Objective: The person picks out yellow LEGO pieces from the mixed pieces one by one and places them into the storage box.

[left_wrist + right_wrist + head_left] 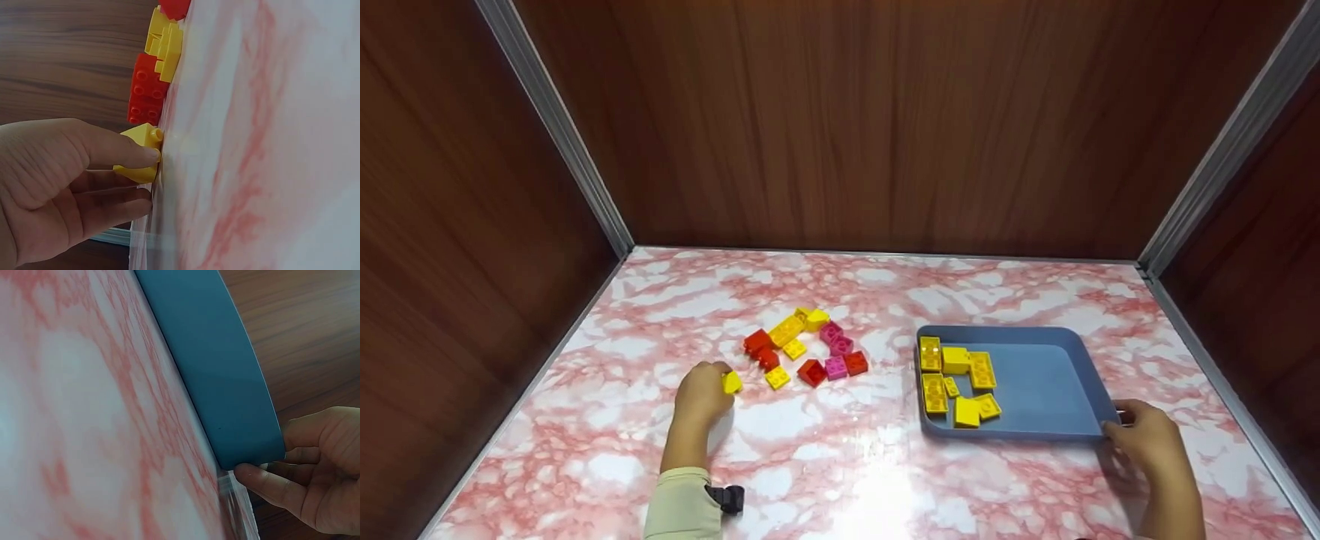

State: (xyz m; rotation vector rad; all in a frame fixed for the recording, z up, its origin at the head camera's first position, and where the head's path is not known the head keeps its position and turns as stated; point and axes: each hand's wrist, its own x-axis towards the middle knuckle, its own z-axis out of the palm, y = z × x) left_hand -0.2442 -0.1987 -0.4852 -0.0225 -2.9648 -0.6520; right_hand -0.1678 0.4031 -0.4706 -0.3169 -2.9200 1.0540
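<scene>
My left hand (703, 394) pinches a yellow toy brick (732, 382) between thumb and fingers, left of a loose group of bricks. In the left wrist view this brick (145, 140) has a sloped side and round studs, and it is close to the tabletop. At the near right corner of a blue-grey tray (1050, 390), my right hand (1151, 435) holds the rim. The right wrist view shows the thumb and fingers around the corner of the tray wall (225, 382). Several yellow bricks (956, 360) lie in the tray's left part.
Red bricks (812, 373), pink bricks (836, 367) and more yellow bricks (787, 330) lie on the marbled table (660, 300) between left hand and tray. Brown wood-look panels (885, 127) enclose the table at the back and sides.
</scene>
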